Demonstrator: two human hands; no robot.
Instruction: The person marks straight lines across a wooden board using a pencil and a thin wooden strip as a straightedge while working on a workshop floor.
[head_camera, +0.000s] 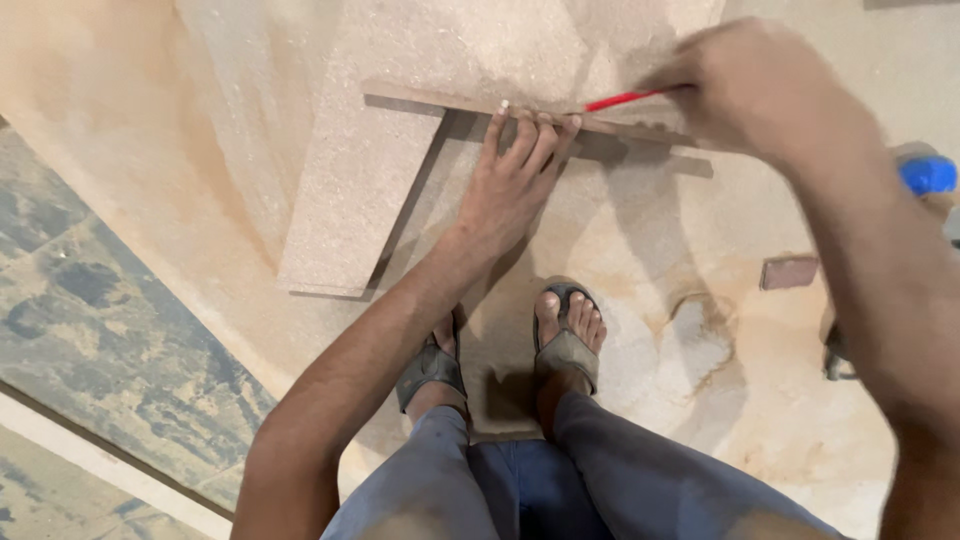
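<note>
A: What are the hands doing?

B: The left hand (515, 175) lies flat, fingers spread and pressing down on a thin wooden strip (440, 99) that rests across a particle board panel (350, 190) on the dusty floor (180, 120). It grips nothing — it only pins the strip. The right hand (760, 85) is pinched shut around a red pencil (620, 100), whose tip sits close against the strip's edge, just right of the left fingertips.

A: Which way does the pencil point?

B: Its long axis runs nearly level across the view, tip toward the left hand, tilted a little downward at that end. The strip's long axis runs almost the same way, sloping down to the right.

A: How would one do this stroke well?

B: I'd judge steady downward weight on the strip matters most, so it cannot slide, with the pencil tip kept snug against the edge — the right hand is blurred, so its exact angle is hard to read.

A: Anything else about?

B: Two sandalled feet (565, 335) stand just below the board, and a blue object (928, 173) lies at the right edge.
</note>
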